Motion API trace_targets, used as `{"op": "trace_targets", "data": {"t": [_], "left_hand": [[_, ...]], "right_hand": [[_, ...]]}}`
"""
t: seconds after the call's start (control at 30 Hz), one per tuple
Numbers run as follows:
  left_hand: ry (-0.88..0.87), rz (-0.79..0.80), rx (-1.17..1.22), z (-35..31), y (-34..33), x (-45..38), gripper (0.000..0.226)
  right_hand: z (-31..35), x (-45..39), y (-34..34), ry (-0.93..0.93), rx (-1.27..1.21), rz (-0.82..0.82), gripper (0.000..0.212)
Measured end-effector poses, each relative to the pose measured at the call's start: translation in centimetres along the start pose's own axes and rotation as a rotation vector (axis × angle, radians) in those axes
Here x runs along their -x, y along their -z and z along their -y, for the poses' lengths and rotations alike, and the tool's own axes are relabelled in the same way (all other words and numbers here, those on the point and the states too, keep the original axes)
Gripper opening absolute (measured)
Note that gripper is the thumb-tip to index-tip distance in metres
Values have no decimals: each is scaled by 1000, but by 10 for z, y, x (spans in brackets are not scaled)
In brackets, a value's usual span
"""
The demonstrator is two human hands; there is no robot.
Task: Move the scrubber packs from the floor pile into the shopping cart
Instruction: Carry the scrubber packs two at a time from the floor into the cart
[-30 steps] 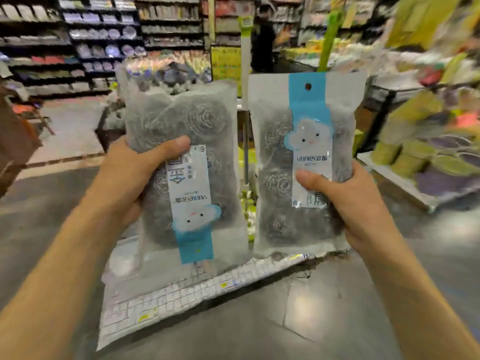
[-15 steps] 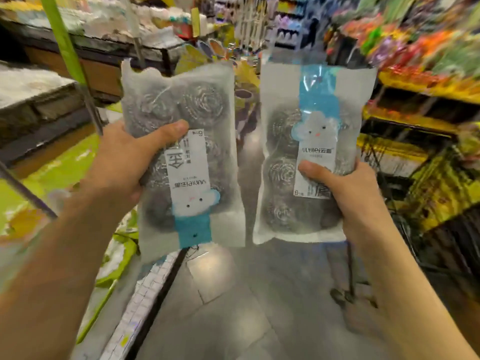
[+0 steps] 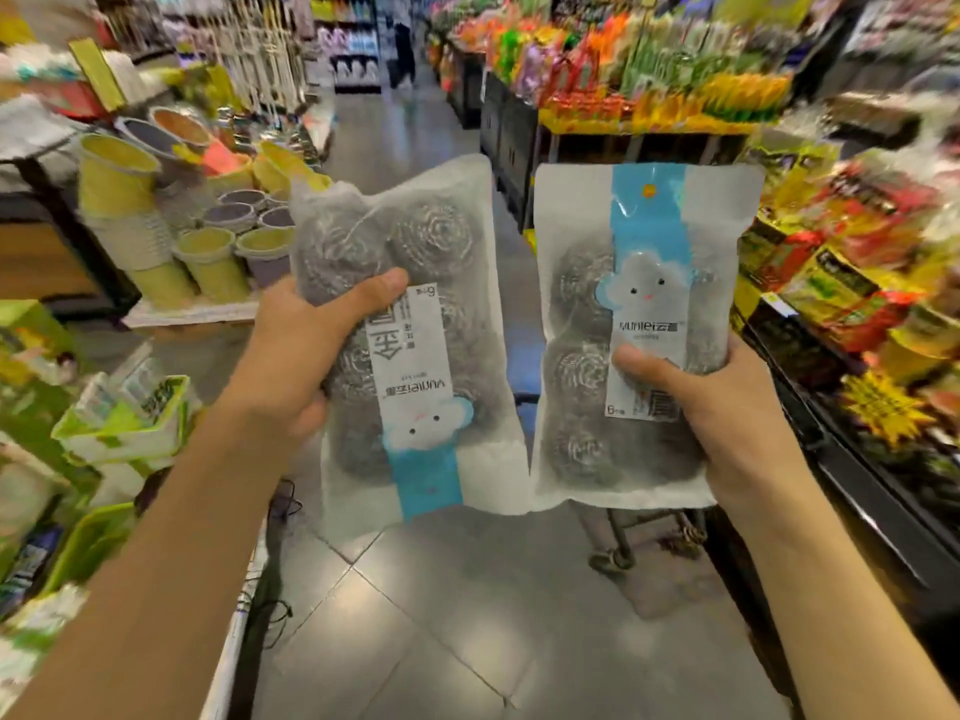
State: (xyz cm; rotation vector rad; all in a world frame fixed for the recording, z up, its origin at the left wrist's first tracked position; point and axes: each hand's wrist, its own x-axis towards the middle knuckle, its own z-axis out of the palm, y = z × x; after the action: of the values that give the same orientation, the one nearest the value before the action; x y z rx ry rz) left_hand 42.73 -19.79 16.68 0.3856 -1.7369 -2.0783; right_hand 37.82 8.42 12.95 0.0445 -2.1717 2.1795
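I hold two clear packs of steel-wool scrubbers up in front of me, side by side. My left hand (image 3: 296, 356) grips the left scrubber pack (image 3: 415, 283), which is turned upside down with its blue cloud label at the bottom. My right hand (image 3: 727, 407) grips the right scrubber pack (image 3: 582, 366), upright, blue label strip on top, thumb on the white label. Behind and below the right pack, the dark wheeled base of a shopping cart (image 3: 623, 548) shows; its basket is hidden by the packs. No floor pile is in view.
A grey tiled aisle (image 3: 441, 615) runs ahead. Stacked yellow and purple plastic buckets (image 3: 208, 252) stand on a low display at the left. Shelves of colourful packaged goods (image 3: 831, 304) line the right. Green boxes (image 3: 124, 418) sit at the near left.
My view has swung to the right, from the left-hand displays to looking down the aisle. Both hands keep the same grip on their packs, held at the same height.
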Motion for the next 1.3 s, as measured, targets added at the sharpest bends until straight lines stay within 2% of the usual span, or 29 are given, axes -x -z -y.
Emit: {"op": "trace_targets", "data": {"t": [0.2,0.33,0.5,0.67,0.93,1.1,1.3], "left_hand": [[86,80,33,27,-61,-71,20],[104,122,36,45,-90,-122,41],[158,221,29,69,-125,-203,34],[245,329,-4,87,-173,-291,28],[280,525,-31,119,-262,-396,36],[341,589,-73,153,-330,-445,21],[382,625,-139,191,-422,-489,25]], "right_hand": [[-16,-67,26,-19,10,-91,60],[-32,-107,31,-38,-1,-126,49],[-48,-170,30,-95,-14,-241,57],[-48,-233,26,-116,-27,-360,45],[-62,-322,47,-155,-2,-551,63],[-81,-380,78,-177,-3,-620,66],[-108,-455,134,-205,-28,-638,46]]}}
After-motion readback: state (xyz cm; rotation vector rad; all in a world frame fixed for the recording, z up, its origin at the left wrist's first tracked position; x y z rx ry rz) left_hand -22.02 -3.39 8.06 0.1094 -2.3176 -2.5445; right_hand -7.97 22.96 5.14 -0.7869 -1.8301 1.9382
